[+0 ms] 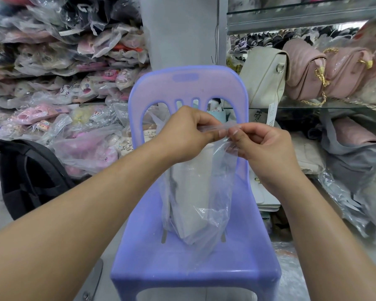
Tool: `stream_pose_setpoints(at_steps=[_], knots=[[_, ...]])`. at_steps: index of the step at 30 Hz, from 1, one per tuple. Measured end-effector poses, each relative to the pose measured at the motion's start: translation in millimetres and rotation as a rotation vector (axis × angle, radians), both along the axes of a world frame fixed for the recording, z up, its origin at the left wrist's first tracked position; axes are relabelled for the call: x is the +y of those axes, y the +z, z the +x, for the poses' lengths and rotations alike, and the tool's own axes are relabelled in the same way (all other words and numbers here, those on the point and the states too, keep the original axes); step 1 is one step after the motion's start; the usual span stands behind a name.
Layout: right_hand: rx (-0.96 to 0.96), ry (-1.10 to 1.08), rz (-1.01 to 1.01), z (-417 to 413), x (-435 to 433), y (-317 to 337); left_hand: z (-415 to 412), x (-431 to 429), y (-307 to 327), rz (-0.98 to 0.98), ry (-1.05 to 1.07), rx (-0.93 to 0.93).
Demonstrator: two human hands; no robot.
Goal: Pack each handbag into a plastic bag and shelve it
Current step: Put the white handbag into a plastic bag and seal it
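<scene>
At the centre of the frame, the left hand [183,132] and the right hand [263,146] meet, fingers curled nearly closed, each pinching the top edge of a clear crinkled plastic bag [217,196]. Inside it, a pale grey-white handbag [191,205] stands upright on the seat of a lilac plastic chair [189,263]. Cream and pink quilted handbags [302,77] sit on a glass shelf [295,104] at upper right.

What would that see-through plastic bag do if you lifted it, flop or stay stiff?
Probably flop: the plastic bag is thin and crinkled, sagging below both hands. It likely feels slippery, being glossy. The white handbag inside would weigh it down, so it should hang straight.
</scene>
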State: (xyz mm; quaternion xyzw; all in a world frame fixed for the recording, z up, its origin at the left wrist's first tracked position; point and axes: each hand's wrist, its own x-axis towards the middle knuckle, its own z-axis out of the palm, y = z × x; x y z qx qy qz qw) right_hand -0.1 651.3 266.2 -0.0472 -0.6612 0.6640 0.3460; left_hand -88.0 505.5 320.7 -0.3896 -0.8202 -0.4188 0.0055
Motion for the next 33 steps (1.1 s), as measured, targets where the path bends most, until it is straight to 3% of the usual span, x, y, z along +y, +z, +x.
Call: stream_pose_setpoints(at_steps=[13,21,33], knots=[[-0.005,-0.028,0.066,-2.2,0.3,-4.5,0.0,6.6,-7.5,-0.068,0.058,0.051],[-0.038,-0.024,0.032,-0.8,3.4,-6.5,4.3,13.2,-9.7,-0.150,0.135,0.273],[-0.036,-0.013,0.002,-0.5,3.6,-4.2,-16.6,-6.5,-18.5,-0.073,-0.016,0.291]])
